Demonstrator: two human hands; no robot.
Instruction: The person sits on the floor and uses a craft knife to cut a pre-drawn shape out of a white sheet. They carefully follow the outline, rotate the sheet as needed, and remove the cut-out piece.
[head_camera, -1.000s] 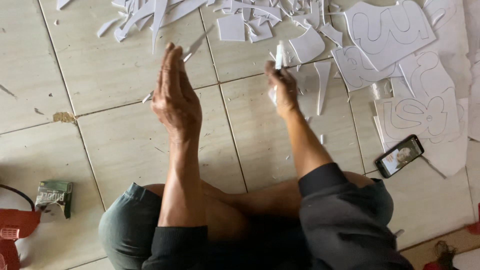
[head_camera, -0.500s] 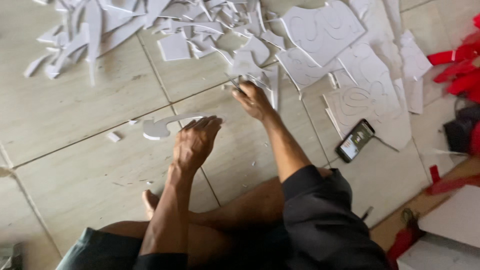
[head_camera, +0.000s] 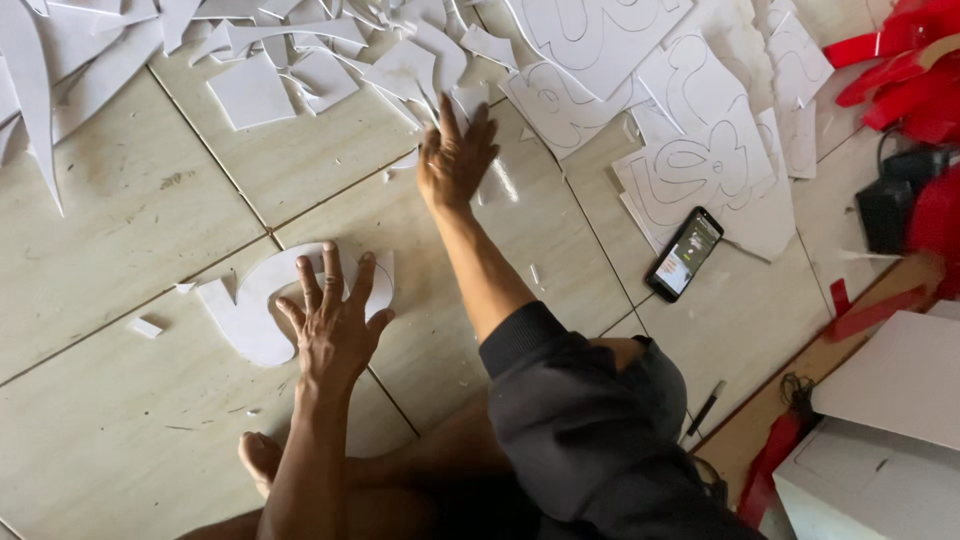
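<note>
Curved cutout (head_camera: 250, 315): white foam sheet, horseshoe-like, flat on tile, partly under left hand.
Scrap pieces (head_camera: 400, 70): white offcuts, irregular, piled flat at right hand's fingertips.

light: soft daylight, even | shadows: faint | glare: tile sheen (mild) | blur: slight — frame edges
</note>
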